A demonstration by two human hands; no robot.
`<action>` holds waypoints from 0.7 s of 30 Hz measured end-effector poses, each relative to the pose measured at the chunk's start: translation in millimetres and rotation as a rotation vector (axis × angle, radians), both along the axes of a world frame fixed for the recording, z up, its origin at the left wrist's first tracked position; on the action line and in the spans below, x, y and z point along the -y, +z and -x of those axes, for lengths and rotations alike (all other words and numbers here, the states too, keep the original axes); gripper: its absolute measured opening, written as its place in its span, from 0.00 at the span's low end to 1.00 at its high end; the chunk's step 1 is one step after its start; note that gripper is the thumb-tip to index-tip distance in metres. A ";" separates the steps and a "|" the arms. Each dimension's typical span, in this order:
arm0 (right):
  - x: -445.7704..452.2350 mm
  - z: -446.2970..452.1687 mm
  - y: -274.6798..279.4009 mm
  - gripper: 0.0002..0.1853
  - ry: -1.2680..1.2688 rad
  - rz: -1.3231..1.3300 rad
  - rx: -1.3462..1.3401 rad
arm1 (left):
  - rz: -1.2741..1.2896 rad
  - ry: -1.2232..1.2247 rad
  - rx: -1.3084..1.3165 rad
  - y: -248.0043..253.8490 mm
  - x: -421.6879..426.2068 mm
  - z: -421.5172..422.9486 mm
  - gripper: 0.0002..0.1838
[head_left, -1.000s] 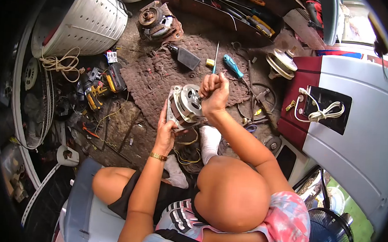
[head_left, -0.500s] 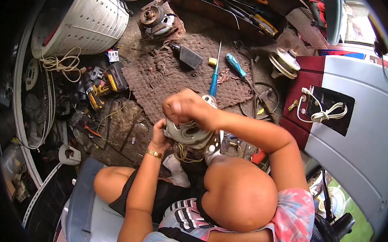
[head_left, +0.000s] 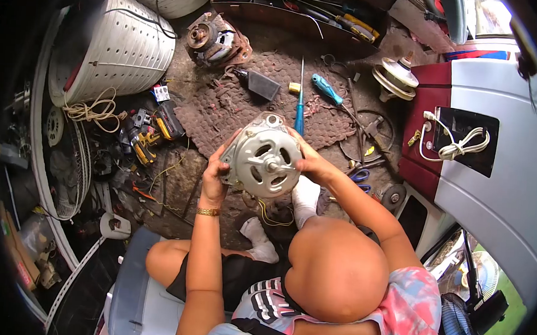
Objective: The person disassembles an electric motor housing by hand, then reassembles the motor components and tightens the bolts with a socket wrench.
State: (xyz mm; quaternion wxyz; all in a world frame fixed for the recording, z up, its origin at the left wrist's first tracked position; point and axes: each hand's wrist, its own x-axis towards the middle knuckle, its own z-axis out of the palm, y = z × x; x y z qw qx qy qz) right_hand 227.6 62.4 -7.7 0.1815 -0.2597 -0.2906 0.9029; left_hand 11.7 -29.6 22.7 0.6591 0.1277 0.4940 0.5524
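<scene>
Between my two hands I hold a round grey metal electric motor (head_left: pixel 267 162), its slotted end cover and central shaft facing up toward me. My left hand (head_left: pixel 215 172), with a gold watch at the wrist, grips its left edge. On the opposite edge is my right hand (head_left: pixel 308 160), fingers curled round the rim. Yellow wires (head_left: pixel 270 218) hang below the motor. Just beyond it, a long screwdriver with a blue handle (head_left: pixel 299 116) lies on the brown woven mat (head_left: pixel 223 114), near a black bottle (head_left: pixel 261 85).
A rusty motor (head_left: pixel 213 40) stands behind the mat, beside a white perforated tub (head_left: pixel 133 51). A yellow cordless drill (head_left: pixel 142 144) lies left. At right are a pulley (head_left: pixel 396 77), a second blue screwdriver (head_left: pixel 327 89) and a grey-and-maroon panel (head_left: pixel 493 87). Tools fill a box (head_left: pixel 263 17).
My right hand has come off the top of the motor and moved to its right edge. The motor is lifted and turned, so its end cover shows fully.
</scene>
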 end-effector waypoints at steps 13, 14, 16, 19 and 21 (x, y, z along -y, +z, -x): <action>21.5 35.9 -31.9 0.42 -0.488 0.111 0.209 | -0.383 0.525 -0.991 25.6 -40.9 -121.0 0.29; 23.2 35.5 -36.7 0.42 -0.476 0.091 0.203 | -0.357 0.588 -0.833 17.4 -47.5 -122.8 0.28; 20.8 33.7 -18.4 0.42 -0.434 -0.051 0.215 | -0.323 0.616 -0.937 10.9 -55.4 -121.4 0.25; 23.1 35.3 -24.6 0.43 -0.398 -0.080 0.250 | -0.202 0.725 -0.795 10.4 -62.8 -111.7 0.25; 24.7 36.0 -26.9 0.44 -0.414 -0.062 0.235 | -0.206 0.765 -0.720 7.9 -64.8 -99.8 0.26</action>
